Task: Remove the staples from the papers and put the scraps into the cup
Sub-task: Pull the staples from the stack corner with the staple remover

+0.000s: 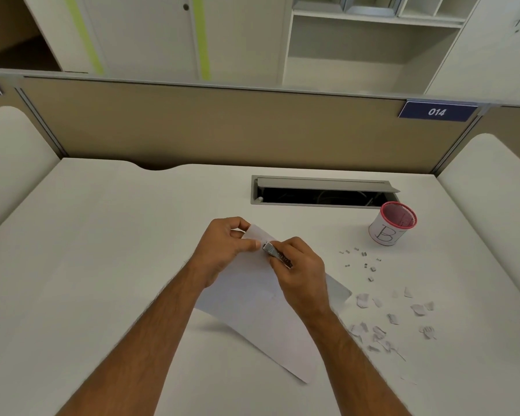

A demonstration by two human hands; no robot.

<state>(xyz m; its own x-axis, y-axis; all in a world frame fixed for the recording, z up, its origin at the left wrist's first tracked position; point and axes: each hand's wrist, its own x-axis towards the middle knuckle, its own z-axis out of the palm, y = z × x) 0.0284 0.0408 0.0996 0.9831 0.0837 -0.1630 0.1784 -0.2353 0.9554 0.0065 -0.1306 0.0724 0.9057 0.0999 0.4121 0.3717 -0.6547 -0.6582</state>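
While both forearms reach in from the bottom edge, the scene reads left to right:

Desk: white flat desk top (102,265) bearing everything, backed by a tan partition panel (192,124).

Left hand: left hand (222,244) pinches the far corner of the white paper sheets (252,310) between thumb and curled fingers, lifting that corner off the desk.

Papers: near the middle of the desk, tilted, the far corner raised and the near end lying toward the bottom edge.

Right hand: right hand (300,271) clenches round a small silver metal staple remover (275,253), whose tip touches the paper corner just beside the left thumb.

Cable hatch: grey rectangular cable hatch (321,190) with its lid up, beyond the hands.

Staples: small bent metal staples (365,264) scattered on the desk right of the right hand.

Scraps: torn white paper scraps (388,319) strewn nearer, right of the papers.

Cup: white round cup with a red rim (392,225), upright, marked with a drawn letter, beyond the staples and beside the hatch's right end.

Sign: blue plate reading 014 (437,112) on the partition, far right.
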